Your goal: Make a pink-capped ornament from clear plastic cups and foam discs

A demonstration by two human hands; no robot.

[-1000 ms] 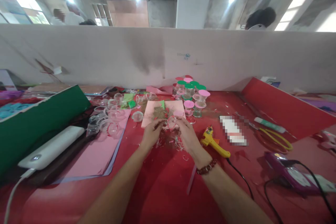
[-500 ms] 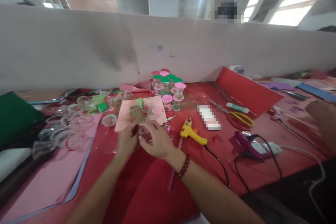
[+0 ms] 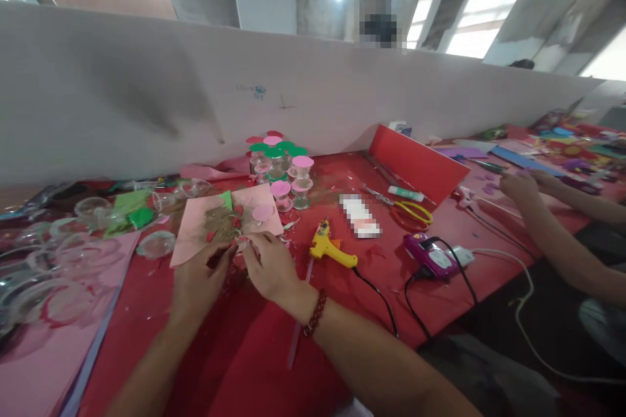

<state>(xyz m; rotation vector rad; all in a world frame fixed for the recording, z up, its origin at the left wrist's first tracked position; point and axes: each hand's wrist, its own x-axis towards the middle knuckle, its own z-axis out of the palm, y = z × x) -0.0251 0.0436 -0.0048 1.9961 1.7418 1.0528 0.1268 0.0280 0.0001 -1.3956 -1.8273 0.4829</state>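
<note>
My left hand (image 3: pixel 200 277) and my right hand (image 3: pixel 271 267) meet over the near edge of a pink paper sheet (image 3: pixel 188 244), fingers closed. Between their fingertips is a small clear plastic cup (image 3: pixel 243 245), mostly hidden by the fingers. Dried glue, red scraps and a pink paper disc (image 3: pixel 263 212) lie on the sheet. Right of my right hand, a yellow glue gun (image 3: pixel 335 252) rests on the red table. Behind the sheet stand stacked clear cups (image 3: pixel 302 184) topped with pink, green and red discs.
Loose clear cups (image 3: pixel 73 254) crowd the left side on pink paper. Yellow-handled scissors (image 3: pixel 413 214), a glue stick (image 3: pixel 405 193), a purple power strip (image 3: pixel 430 255) with cables and a red board (image 3: pixel 415 163) lie to the right. Another person's hands (image 3: pixel 521 189) work at far right.
The view has turned right, so the table things shift left in the picture and more of the other person's arms shows. My hands stay together; the cup between them is more covered now.
</note>
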